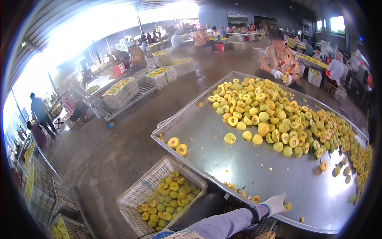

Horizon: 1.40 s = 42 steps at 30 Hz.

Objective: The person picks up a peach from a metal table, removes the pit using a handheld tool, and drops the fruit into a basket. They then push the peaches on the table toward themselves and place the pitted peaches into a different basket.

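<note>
My left hand (275, 205), in a white glove with a dark band at the wrist, reaches over the near edge of the metal table (215, 155). A yellow-green peach piece (287, 206) is at its fingertips, seemingly gripped; the hand partly hides it. My right hand is out of view. A large heap of halved peaches (264, 116), many with pits showing, covers the table's far and right parts. Two halves (181, 149) lie near its left corner. Small scraps (231, 187) lie along the near edge. Beside the table, a white plastic crate (131, 195) holds pitted peach halves (174, 186).
Across the table a gloved person (280, 62) handles fruit. A cart with a filled crate (121, 100) stands further left. More crates (64, 194) stand at the lower left. Other people sit at tables behind. The table has a raised rim.
</note>
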Available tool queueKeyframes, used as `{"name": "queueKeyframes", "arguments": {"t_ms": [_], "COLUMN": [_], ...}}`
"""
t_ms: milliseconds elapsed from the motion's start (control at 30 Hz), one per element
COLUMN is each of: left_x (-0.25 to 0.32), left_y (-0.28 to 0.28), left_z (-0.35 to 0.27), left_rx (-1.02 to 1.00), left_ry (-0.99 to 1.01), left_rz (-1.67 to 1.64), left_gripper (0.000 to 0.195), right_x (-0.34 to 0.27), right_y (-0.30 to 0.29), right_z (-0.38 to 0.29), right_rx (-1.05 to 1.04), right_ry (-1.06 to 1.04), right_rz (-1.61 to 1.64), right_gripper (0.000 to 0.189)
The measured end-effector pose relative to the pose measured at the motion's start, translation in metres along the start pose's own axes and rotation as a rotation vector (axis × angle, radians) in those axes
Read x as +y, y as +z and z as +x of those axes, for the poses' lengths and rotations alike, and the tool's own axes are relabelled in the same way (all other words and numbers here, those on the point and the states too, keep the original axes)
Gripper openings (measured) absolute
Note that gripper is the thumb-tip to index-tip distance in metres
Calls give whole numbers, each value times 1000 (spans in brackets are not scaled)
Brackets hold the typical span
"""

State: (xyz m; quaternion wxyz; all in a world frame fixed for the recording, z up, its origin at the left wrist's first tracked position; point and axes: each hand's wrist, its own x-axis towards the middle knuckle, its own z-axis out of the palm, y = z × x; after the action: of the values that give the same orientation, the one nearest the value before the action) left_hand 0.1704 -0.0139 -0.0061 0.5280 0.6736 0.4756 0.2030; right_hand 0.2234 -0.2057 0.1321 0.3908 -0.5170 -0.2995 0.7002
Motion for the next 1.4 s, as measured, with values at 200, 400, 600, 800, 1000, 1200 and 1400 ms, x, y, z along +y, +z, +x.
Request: {"name": "queueKeyframes", "arguments": {"t_ms": [200, 400, 600, 800, 1000, 1200, 1400], "left_x": [21, 44, 43, 49, 40, 8, 31], "left_y": [-40, -39, -49, -59, -68, -59, -83], "left_z": [-66, -149, -192, -215, -221, -214, -225], "left_rx": [-104, -133, -141, -160, -243, -60, 85], "left_ry": [23, 254, 205, 188, 76, 77, 81], "left_rz": [-591, -850, -692, -647, -770, -873, -1139], "left_gripper": [43, 36, 46, 44, 41, 40, 46], "right_x": [3, 7, 3, 9, 28, 24, 17], "right_y": [-3, 9, 24, 26, 22, 40, 65], "right_z": [8, 11, 0, 3, 12, -1, -13], "right_rx": [73, 133, 201, 296, 406, 400, 299], "right_ry": [-87, -179, -281, -363, -437, -424, -144], "right_rz": [-31, -60, -105, -134, -159, -210, -244], "right_gripper": [17, 15, 13, 11, 9, 13, 16]}}
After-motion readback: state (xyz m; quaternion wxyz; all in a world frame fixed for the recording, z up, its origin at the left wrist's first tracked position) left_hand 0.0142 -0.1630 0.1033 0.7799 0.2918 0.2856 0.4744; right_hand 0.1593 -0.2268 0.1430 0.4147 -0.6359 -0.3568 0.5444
